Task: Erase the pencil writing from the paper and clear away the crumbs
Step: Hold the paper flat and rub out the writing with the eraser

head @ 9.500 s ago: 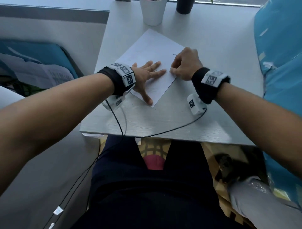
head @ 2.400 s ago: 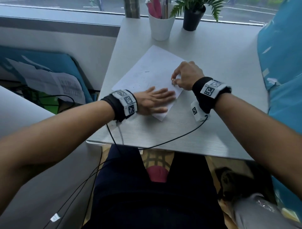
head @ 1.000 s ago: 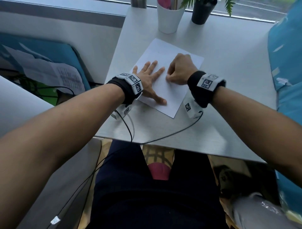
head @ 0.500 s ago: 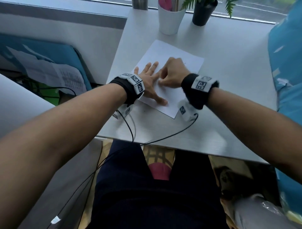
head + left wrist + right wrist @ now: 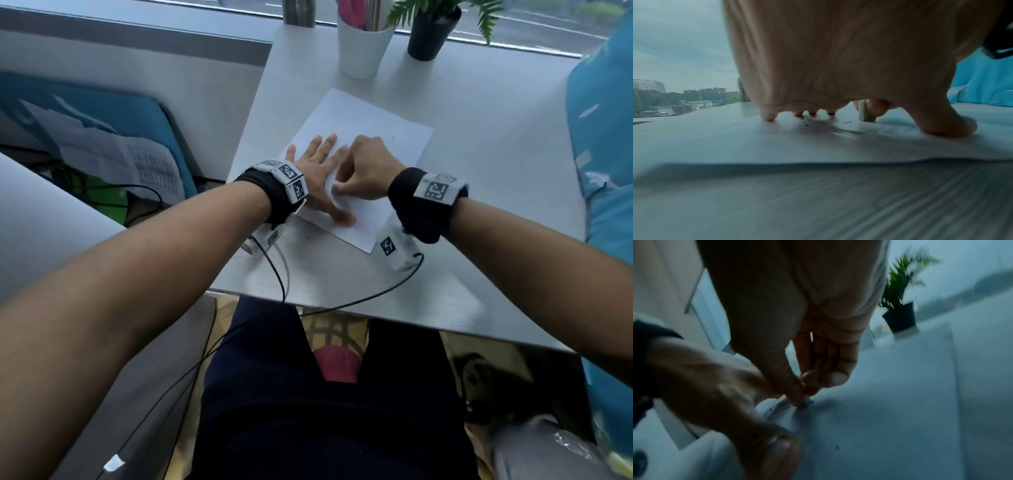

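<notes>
A white sheet of paper [image 5: 376,116] lies at an angle on the grey table [image 5: 496,171]. My left hand [image 5: 317,171] presses flat on its near left part, fingers spread. My right hand [image 5: 366,168] sits curled right beside it and pinches a small pale eraser [image 5: 864,112], whose tip [image 5: 806,401] touches the paper. Dark crumbs [image 5: 806,123] and a grey smudge lie by the left fingertips. Faint pencil marks show on the paper [image 5: 756,142] near the left thumb. In the head view the eraser is hidden by the fingers.
A white cup [image 5: 363,44] of pens and a black plant pot [image 5: 431,34] stand at the table's far edge by the window. Blue fabric [image 5: 603,137] borders the right side. Wrist cables [image 5: 342,305] hang over the near edge. A stray crumb [image 5: 393,137] lies on the paper.
My right hand has slid left across the paper with the eraser, up against the left hand's fingers. The left hand has stayed flat on the sheet over the last second.
</notes>
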### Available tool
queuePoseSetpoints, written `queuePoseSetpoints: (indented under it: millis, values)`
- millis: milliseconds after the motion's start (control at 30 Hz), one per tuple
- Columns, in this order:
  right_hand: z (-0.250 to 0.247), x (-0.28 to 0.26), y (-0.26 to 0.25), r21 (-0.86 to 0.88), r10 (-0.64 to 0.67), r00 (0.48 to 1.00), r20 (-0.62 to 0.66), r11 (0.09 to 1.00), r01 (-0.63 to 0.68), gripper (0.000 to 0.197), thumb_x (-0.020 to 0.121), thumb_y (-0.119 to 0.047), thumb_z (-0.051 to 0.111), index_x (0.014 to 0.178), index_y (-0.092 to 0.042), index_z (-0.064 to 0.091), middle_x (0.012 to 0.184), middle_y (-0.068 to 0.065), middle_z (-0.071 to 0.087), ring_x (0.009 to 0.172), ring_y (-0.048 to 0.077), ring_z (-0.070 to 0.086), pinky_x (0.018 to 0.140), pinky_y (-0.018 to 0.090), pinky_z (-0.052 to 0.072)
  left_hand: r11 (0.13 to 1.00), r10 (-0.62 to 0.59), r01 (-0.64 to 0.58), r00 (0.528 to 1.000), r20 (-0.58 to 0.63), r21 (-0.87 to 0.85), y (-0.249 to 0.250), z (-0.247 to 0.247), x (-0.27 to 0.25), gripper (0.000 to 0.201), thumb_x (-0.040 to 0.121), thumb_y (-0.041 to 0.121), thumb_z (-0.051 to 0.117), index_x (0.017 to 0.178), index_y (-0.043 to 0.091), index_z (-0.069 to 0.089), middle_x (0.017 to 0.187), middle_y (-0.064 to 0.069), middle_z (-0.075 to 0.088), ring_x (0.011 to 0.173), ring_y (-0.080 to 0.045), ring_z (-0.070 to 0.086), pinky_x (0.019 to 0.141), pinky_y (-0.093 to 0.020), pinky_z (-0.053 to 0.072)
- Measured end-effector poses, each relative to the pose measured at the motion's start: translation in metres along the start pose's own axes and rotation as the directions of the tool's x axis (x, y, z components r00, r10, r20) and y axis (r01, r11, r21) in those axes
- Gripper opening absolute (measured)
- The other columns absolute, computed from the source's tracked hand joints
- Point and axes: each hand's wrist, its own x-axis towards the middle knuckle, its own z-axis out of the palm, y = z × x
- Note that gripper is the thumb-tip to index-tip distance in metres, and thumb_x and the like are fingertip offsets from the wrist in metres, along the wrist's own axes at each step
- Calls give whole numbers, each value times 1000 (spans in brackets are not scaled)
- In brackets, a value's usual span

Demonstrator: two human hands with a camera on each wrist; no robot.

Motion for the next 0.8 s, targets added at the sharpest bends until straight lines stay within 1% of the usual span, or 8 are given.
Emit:
queuePoseSetpoints:
  millis: [133, 233, 367, 433, 533, 667, 733, 800]
  values:
    - [-8, 1, 10, 43, 74, 992, -102, 997, -70, 13, 70, -21, 76, 75, -9, 77, 73, 4, 72, 71, 15, 67, 73, 24, 55, 1000, 4, -4, 1000, -9, -11, 1, 0, -2, 151, 40, 99, 55, 152, 32, -20, 159, 5, -30, 147, -20, -25, 116, -55, -12]
    - [-6, -8, 6, -37, 12, 999, 44, 999, -11, 8, 70, -22, 77, 67, -14, 74, 64, -1, 67, 59, 10, 59, 69, 23, 52, 1000, 2, -2, 1000, -7, -2, 1, 1, -2, 152, 37, 101, 52, 152, 33, -21, 159, 6, -30, 147, -19, -25, 117, -54, -12]
    - [-25, -7, 31, -59, 89, 989, -117, 994, -96, 6, 70, -17, 74, 64, -17, 71, 72, 4, 71, 72, 17, 63, 75, 24, 53, 1000, -14, 14, 1000, -27, 1, 2, 0, -3, 150, 38, 102, 51, 153, 34, -18, 160, 5, -28, 148, -20, -23, 117, -54, -10]
    - [-26, -13, 37, -97, 89, 992, -85, 991, -97, 3, 70, -15, 74, 68, -13, 74, 71, 2, 65, 74, 18, 60, 76, 25, 53, 999, -27, 27, 999, -35, 24, 5, 0, -3, 148, 39, 102, 49, 153, 34, -15, 161, 4, -25, 149, -20, -19, 118, -55, -6]
    - [-19, -23, 41, -116, 91, 994, -59, 988, -98, 3, 70, -11, 72, 69, -14, 73, 76, 6, 66, 77, 22, 61, 74, 27, 54, 994, -30, 36, 998, -54, 99, 11, -6, -8, 134, 52, 97, 51, 155, 35, -6, 164, -1, -12, 151, -26, -5, 119, -55, 10]
    - [-20, -20, 47, -92, 137, 984, -118, 985, -148, 14, 75, -7, 66, 65, -17, 66, 85, 13, 68, 84, 29, 60, 67, 26, 45, 980, 22, 2, 992, -121, 197, 8, -16, -18, 105, 67, 83, 59, 153, 39, 20, 156, -7, 21, 140, -30, 23, 110, -48, 32]
    - [-19, -22, 44, -69, 113, 984, -134, 990, -123, 15, 74, -6, 66, 65, -18, 66, 82, 12, 69, 81, 27, 62, 67, 26, 46, 988, 46, -24, 989, -141, 153, 3, -15, -19, 102, 65, 77, 68, 151, 37, 29, 152, -7, 27, 137, -29, 28, 109, -46, 34]
    - [-14, -24, 36, -21, 58, 990, -130, 998, -61, 11, 72, -7, 69, 66, -15, 70, 73, 7, 68, 77, 24, 64, 70, 26, 52, 997, 68, -63, 988, -139, 37, -2, -11, -18, 104, 64, 68, 77, 151, 33, 31, 157, -8, 21, 143, -28, 23, 115, -43, 28]
